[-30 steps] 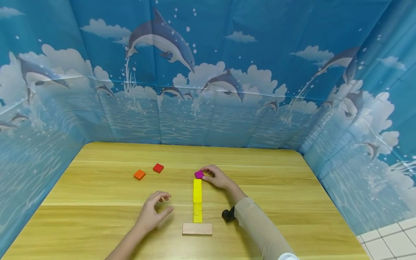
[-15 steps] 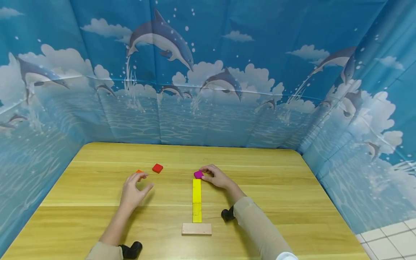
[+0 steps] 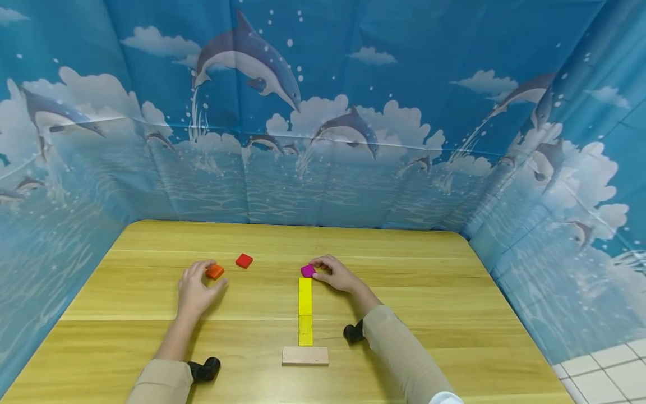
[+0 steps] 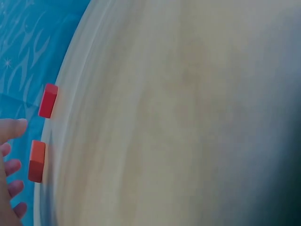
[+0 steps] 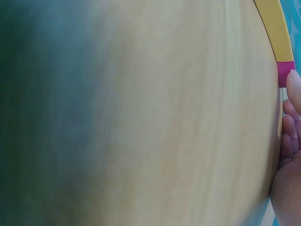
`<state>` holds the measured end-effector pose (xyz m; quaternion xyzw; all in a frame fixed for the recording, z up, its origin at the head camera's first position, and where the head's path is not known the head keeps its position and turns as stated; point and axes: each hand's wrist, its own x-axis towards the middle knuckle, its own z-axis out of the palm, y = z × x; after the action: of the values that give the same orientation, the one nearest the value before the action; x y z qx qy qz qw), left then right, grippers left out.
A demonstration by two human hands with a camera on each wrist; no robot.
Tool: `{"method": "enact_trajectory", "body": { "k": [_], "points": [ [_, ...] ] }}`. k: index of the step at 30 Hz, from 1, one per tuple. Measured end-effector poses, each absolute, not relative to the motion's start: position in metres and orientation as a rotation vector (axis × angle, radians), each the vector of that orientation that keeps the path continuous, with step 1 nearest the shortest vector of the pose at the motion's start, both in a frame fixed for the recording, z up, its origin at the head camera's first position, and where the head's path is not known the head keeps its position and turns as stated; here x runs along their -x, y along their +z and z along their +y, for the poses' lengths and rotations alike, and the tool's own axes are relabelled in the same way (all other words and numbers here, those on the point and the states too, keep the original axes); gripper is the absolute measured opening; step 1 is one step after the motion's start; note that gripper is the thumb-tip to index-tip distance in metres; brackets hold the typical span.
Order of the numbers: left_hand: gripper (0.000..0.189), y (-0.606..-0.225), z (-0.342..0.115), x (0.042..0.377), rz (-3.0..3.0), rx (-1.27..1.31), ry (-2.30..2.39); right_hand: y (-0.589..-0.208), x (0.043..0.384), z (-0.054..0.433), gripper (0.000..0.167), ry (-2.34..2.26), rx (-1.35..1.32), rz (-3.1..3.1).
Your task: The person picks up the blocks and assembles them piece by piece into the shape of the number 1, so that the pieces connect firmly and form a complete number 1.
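Note:
My right hand (image 3: 339, 275) pinches a small purple block (image 3: 308, 271) between thumb and fingers. That block sits against the far end of a line of yellow blocks (image 3: 305, 296); in the right wrist view the thumb (image 5: 294, 89) lies on the purple block (image 5: 285, 73). On the left, my left hand (image 3: 195, 289) hovers around an orange block (image 3: 215, 272), fingers at its far left side and thumb apart from it. The left wrist view shows a gap between the spread fingers and the orange block (image 4: 36, 161). Farther back lies a red block (image 3: 244, 261).
A plain wooden block (image 3: 305, 356) lies crosswise at the near end of the yellow line. Black wrist-worn pieces show at the left sleeve (image 3: 160, 381) and the right sleeve (image 3: 404, 353). A dolphin-print curtain (image 3: 323, 140) encloses the wooden table (image 3: 429, 269).
My left hand has moved left and away from me, from beside the yellow line to the orange block. The right hand stays in place, holding the purple block.

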<state>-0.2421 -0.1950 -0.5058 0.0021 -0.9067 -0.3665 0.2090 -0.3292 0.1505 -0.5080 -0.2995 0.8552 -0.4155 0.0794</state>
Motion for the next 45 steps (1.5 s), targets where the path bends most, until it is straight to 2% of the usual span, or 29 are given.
{"method": "enact_trajectory", "body": {
  "k": [17, 45],
  "points": [
    [0.054, -0.523, -0.207, 0.243, -2.560, -0.138, -0.997, -0.510, 0.330, 0.151, 0.030, -1.239, 0.876, 2.562],
    [0.042, -0.522, -0.204, 0.246, -2.549, -0.235, -0.978, -0.506, 0.329, 0.151, 0.031, -1.226, 0.868, 2.571]
  ]
}}
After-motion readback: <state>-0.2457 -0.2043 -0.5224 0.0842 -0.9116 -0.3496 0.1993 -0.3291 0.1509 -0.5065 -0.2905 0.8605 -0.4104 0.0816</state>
